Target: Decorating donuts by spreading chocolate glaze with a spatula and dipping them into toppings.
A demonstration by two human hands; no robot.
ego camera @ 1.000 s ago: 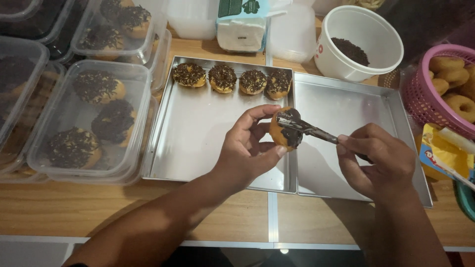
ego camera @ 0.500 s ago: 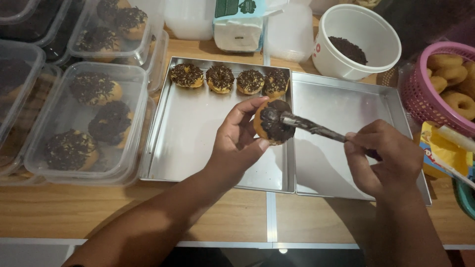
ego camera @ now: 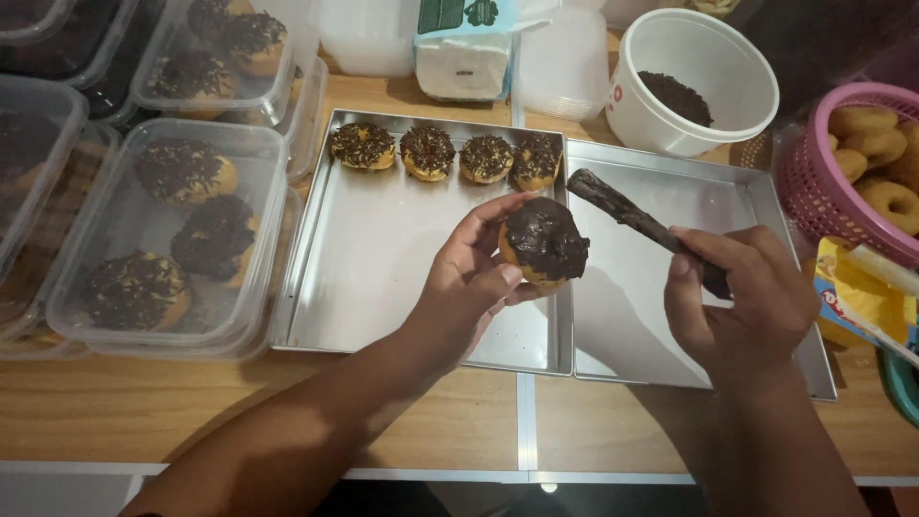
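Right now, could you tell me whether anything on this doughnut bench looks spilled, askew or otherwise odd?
Nothing stands out. The left hand holds a chocolate-coated doughnut, the right hand a chocolate-smeared spreader. Four sprinkled doughnuts sit in a neat row in the left metal tray.

Both metal trays (ego camera: 402, 287) lie mostly bare below the four sprinkled doughnuts (ego camera: 450, 153); plastic boxes (ego camera: 144, 230) crowd the left.

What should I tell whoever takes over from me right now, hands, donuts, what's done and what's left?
Left hand: grip on a donut, top coated in chocolate, no sprinkles.
Right hand: grip on a chocolate-smeared spreader, lifted clear of the donut.
Done: four sprinkled donuts lined along the left tray.
Left: plain donuts in the pink basket; sprinkles in the white bowl.
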